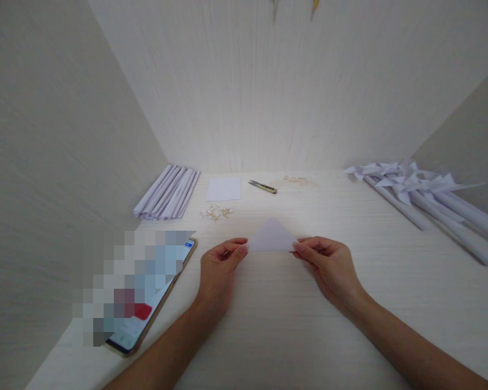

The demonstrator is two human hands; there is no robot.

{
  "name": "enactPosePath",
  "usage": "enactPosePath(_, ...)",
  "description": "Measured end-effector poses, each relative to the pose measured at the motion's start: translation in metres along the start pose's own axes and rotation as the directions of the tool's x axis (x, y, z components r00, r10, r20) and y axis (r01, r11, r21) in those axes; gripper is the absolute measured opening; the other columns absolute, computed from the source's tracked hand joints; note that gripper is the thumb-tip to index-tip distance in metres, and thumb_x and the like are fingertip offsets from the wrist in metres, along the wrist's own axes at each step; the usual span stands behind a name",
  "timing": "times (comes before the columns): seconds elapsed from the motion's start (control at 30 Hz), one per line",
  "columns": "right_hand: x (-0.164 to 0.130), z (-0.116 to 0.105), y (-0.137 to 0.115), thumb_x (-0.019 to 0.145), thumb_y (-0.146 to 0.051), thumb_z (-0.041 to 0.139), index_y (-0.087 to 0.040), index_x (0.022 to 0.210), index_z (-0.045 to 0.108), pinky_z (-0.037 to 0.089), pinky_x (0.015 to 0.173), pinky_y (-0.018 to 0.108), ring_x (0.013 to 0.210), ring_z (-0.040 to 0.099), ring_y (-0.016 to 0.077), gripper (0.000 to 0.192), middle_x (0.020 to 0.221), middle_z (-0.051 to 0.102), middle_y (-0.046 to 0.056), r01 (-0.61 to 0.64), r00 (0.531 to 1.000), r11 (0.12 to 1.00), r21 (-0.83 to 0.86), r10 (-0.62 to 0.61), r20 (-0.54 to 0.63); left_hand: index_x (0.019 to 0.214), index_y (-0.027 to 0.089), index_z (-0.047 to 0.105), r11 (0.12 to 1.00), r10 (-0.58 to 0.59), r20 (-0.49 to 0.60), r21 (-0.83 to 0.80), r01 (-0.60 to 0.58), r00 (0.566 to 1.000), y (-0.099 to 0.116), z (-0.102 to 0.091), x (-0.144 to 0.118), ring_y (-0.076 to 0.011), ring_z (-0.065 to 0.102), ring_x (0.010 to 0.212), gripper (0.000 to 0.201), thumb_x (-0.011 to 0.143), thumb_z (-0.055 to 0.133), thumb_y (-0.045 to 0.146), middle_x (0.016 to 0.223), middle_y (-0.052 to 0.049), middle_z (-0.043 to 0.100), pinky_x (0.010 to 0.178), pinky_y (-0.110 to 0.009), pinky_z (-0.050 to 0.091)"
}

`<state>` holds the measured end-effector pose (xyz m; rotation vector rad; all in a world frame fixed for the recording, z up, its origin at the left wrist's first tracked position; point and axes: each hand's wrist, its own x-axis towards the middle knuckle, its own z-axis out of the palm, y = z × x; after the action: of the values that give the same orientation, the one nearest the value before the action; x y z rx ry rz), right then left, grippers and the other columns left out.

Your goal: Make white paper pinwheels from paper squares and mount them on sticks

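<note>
Nearest the camera are two bare forearms reaching over the pale wooden table (268, 325), and beside the left one a smartphone (146, 295) lies face up with its screen lit. The left hand (219, 265) and the right hand (329, 262) are held apart, each pinching one lower corner of a white paper folded into a triangle (271, 237). The triangle spans the gap between the fingertips, its long edge toward the person and its point away, low over the table or just resting on it; which, I cannot tell.

The grip is by the tips only, so I judge a small pull either way could skew the fold or let a corner slip free.

Further back lie a bundle of rolled paper sticks (167, 193) at the left, a flat white sheet (223, 189), a scatter of small wooden bits (216, 212), thread snips (262, 186) and, along the right, finished paper pinwheels (418, 189) on their sticks
</note>
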<state>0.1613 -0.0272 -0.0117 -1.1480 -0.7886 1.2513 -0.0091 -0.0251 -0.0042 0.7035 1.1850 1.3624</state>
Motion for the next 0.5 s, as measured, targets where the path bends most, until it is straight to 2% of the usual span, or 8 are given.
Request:
enactPosePath(0.13,0.0,0.001,0.001,0.049,-0.021,0.074,-0.016,0.05,0.065,0.045,0.051,0.022,0.054,0.056,0.0106,0.011,0.063,0.066,0.004,0.024,1.0,0.999,-0.038,-0.025,-0.018,0.05,0.013,0.062,1.0,0.025,-0.002,0.016,-0.025,1.0,-0.004,-0.001,0.001,-0.0138,0.055,0.072,0.01,0.05,0.069,0.02,0.078,-0.006,0.063,0.072,-0.029,0.043)
enactPosePath(0.23,0.001,-0.002,0.001,0.051,-0.022,0.073,-0.016,0.051,0.064,0.044,0.05,0.023,0.054,0.056,0.0108,0.011,0.064,0.066,0.004,0.058,0.998,0.996,-0.069,-0.059,-0.013,0.051,0.013,0.062,0.999,0.021,0.044,0.042,-0.023,0.999,-0.003,-0.003,0.003,-0.013,0.056,0.071,0.011,0.051,0.069,0.021,0.079,-0.005,0.064,0.071,-0.028,0.043)
enactPosePath(0.37,0.005,-0.008,-0.003,0.05,-0.022,0.073,-0.016,0.049,0.062,0.042,0.048,0.021,0.05,0.053,0.0085,0.013,0.06,0.064,0.002,0.075,0.997,0.995,-0.064,-0.074,0.021,0.054,0.013,0.06,0.997,-0.073,0.126,0.004,0.073,0.989,0.005,-0.005,0.006,-0.0126,0.058,0.072,0.013,0.052,0.069,0.022,0.078,-0.005,0.065,0.072,-0.026,0.043)
enactPosePath(0.5,0.006,-0.01,-0.006,0.051,-0.023,0.072,-0.015,0.05,0.06,0.04,0.047,0.02,0.049,0.051,0.0075,0.014,0.057,0.062,0.001,0.047,0.992,0.995,-0.093,-0.035,0.122,0.071,0.013,0.058,0.989,-0.146,0.25,0.049,0.138,0.957,0.014,-0.002,0.005,-0.0145,0.059,0.066,0.025,0.057,0.065,0.033,0.07,-0.005,0.064,0.062,-0.026,0.045)
